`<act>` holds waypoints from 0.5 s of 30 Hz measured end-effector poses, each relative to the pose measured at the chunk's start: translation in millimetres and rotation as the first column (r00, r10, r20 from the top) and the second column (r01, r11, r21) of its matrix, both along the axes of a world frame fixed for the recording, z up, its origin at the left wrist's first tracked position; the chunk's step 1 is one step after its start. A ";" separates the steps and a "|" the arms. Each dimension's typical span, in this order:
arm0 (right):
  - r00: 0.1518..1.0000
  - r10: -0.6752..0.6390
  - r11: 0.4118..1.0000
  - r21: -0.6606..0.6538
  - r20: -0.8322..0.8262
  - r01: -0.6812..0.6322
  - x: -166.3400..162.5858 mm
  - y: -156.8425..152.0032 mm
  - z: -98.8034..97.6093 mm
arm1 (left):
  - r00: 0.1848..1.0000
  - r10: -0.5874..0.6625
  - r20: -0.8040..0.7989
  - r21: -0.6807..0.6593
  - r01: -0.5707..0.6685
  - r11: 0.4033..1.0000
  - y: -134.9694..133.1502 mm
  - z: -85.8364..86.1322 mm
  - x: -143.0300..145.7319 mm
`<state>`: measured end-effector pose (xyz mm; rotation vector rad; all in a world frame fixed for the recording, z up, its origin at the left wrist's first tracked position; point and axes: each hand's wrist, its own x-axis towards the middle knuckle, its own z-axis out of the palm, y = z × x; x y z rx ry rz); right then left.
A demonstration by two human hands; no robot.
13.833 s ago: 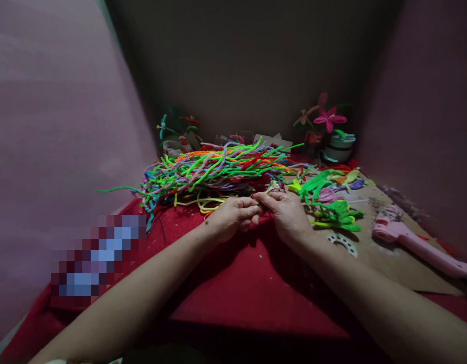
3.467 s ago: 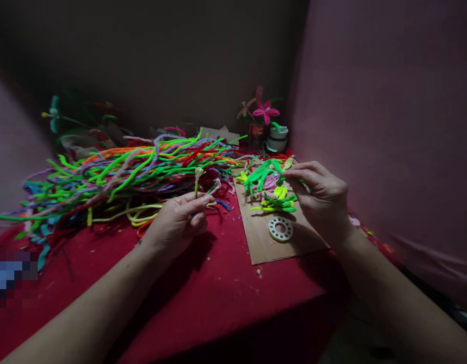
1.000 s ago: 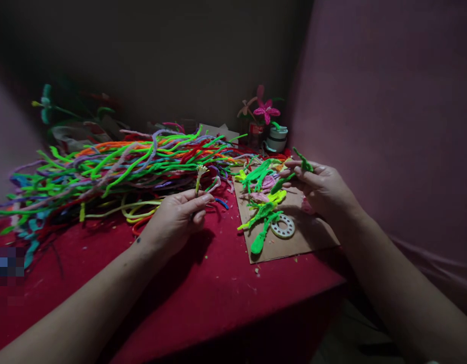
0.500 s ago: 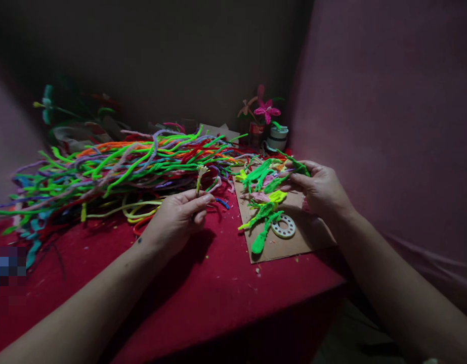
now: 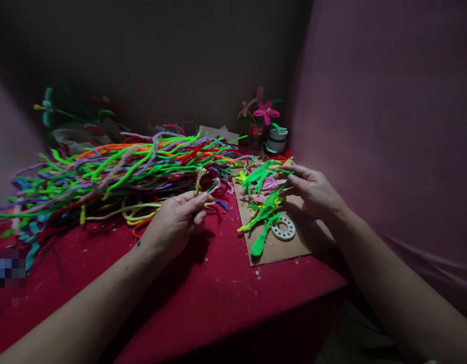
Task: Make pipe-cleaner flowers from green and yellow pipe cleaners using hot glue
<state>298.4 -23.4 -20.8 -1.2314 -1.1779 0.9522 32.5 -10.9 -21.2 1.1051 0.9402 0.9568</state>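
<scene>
Your left hand (image 5: 176, 220) pinches the tufted stem (image 5: 198, 181) upright above its fingertips; your right hand (image 5: 312, 189) touches the green pieces (image 5: 265, 210) just left of it, grip unclear; tangled pieces could snag and drag neighbours off the cardboard (image 5: 290, 247).

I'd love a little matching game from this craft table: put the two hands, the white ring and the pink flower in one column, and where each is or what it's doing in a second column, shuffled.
Column one
1. left hand
2. right hand
3. white ring
4. pink flower

Column two
A. lying flat on the cardboard sheet
B. at the back by the wall, beside the white pot
C. pinching a thin stem with a pale tuft on top
D. fingers touching the green shaped pieces

Pairs: 1-C, 2-D, 3-A, 4-B
</scene>
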 end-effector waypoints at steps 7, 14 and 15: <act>0.992 0.035 0.991 0.127 0.118 -0.050 4.6 3.4 -7.0 | 0.999 -0.006 0.046 -0.011 0.006 1.000 -0.7 2.1 2.2; 0.979 -0.189 0.914 0.378 0.074 0.148 -9.2 -9.2 11.0 | 1.000 0.004 0.017 0.013 -0.004 1.000 -3.7 4.3 0.9; 0.975 -0.178 0.927 0.355 0.135 0.120 -13.9 -14.4 14.4 | 1.000 0.000 0.010 0.043 0.000 0.999 -4.6 5.1 0.7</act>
